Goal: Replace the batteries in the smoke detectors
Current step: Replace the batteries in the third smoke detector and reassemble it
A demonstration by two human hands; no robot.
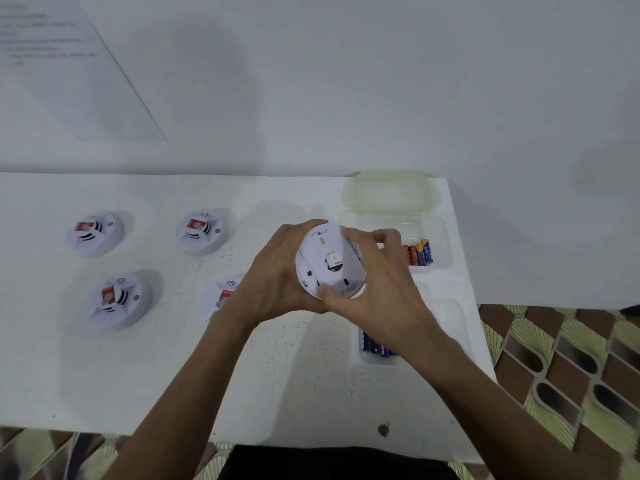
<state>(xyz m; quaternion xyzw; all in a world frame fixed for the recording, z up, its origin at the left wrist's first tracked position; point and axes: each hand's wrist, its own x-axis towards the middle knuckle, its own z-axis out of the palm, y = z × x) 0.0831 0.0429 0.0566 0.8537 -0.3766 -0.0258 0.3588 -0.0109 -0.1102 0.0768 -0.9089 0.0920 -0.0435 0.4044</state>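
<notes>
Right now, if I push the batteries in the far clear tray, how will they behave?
The batteries are cylinders side by side, so they would probably roll, though the tray wall should stop them. Their glossy wrappers look smooth, so perhaps slippery to pinch. Likely rigid and dense for their size.

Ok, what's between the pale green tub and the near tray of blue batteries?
Head view: a clear tray holding red and blue batteries, partly hidden by the right hand gripping the smoke detector.
</notes>
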